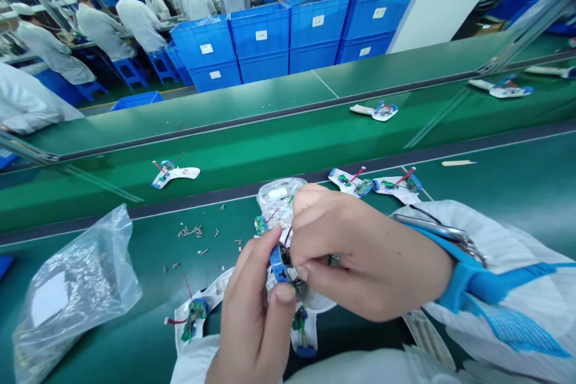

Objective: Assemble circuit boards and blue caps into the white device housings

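My left hand [254, 318] and my right hand [360, 252] meet over the near edge of the green bench. Both pinch a small white and blue plastic part [281, 264] with a green circuit board and red wire. My left thumb and forefinger press on its blue rim. My right fingers close on it from the right, and a blue wrist strap [468, 279] circles that wrist. Under my hands lie more white parts with boards [194, 315]. A small clear bag [279, 195] of pieces sits just behind my fingers.
A large clear plastic bag [74, 288] lies at the left. Tiny loose metal pieces [191, 232] are scattered on the bench. More assemblies [173, 173] [375, 185] [380, 111] rest on the green conveyor belt [288, 144]. Blue crates [288, 36] and several white-coated workers stand behind.
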Available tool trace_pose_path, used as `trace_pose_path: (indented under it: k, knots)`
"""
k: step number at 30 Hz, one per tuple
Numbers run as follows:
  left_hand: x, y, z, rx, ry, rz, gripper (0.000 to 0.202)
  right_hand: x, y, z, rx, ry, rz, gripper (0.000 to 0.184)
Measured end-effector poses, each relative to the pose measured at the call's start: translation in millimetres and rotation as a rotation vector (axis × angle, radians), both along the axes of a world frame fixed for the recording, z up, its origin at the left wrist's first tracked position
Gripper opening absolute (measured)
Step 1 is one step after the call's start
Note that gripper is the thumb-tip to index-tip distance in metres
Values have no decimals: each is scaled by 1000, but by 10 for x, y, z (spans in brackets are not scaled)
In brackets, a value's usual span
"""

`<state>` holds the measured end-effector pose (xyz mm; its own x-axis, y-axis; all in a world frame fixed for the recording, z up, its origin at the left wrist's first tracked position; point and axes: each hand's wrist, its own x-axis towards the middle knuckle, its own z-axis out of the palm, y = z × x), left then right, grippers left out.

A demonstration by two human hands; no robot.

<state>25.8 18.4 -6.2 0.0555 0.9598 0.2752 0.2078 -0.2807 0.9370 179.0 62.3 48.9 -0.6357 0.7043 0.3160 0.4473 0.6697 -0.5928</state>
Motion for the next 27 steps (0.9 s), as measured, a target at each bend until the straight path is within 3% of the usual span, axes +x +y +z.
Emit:
trace_pose_path:
  k: [6,11,14,17,19,21,22,23,25,27]
  knots:
    - [25,-123,-58,-20,235,62,47,-28,-82,-30,-33,27,-37,30]
    - [7,-71,23,-42,415,9,38,-29,-81,-26,-58,71,-42,27]
    - [16,28,34,-100,433,1,39,-41,6,-129,-125,94,-5,26]
    - [14,129,-44,-140,504,-100,52,22,220,-307,-190,17,27,24]
    - [-12,181,-107,-144,538,-165,62,178,448,-412,-210,-109,-113,22]
    - [-63,211,-143,-171,566,-213,69,424,722,-483,-205,-271,-502,26]
    - [-96,220,-148,-196,580,-224,69,558,865,-509,-189,-350,-754,36]
    - [-130,226,-143,-224,596,-222,68,679,1006,-535,-163,-384,-895,47]
    - [-193,244,-110,-278,643,-255,64,815,1271,-607,-155,-433,-1050,44]
    - [-234,281,-51,-329,706,-329,60,720,1514,-726,-178,-459,-1011,37]
